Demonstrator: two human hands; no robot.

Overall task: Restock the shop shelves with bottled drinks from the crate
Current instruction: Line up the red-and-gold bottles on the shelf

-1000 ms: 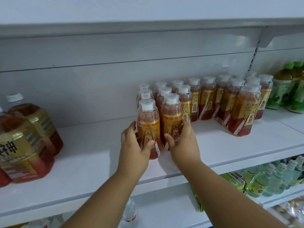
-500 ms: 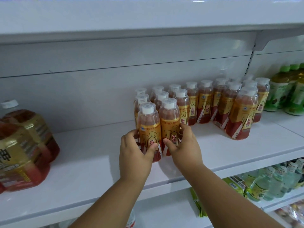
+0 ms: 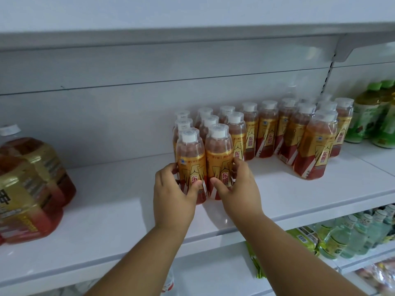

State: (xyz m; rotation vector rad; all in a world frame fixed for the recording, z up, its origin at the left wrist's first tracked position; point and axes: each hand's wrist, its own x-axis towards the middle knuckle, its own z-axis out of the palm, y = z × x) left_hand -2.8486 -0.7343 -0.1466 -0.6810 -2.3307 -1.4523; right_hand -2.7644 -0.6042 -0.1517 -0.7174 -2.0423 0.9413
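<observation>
Head view shows both hands at the front of a block of orange-labelled bottles on the white shelf (image 3: 277,189). The left hand (image 3: 173,193) curls round the front-left bottle (image 3: 190,165), fingers on its 9 o'clock side and thumb across the label; the right hand (image 3: 237,189) wraps the front-right bottle (image 3: 220,163), thumb low on the label and fingers round its 3 o'clock side. Both bottles stand upright on the shelf, touching each other and the rows behind them at 12 o'clock. More of the same drink, the far bottles (image 3: 314,150), stand at 2 o'clock, and green bottles (image 3: 367,118) lie beyond at 3 o'clock. Big jugs (image 3: 27,184) sit at 9 o'clock, well apart. No crate is in view. These bottles look full, so each is likely moderately heavy for its size; the plastic seems stiff enough to take a firm squeeze, though the glossy sleeve could slip. The mid-body, on the label below the shoulder, is probably the best place to hold; the white caps (image 3: 218,131) are narrow and give less control. Tall and slim, they would likely topple neighbours if knocked.
</observation>
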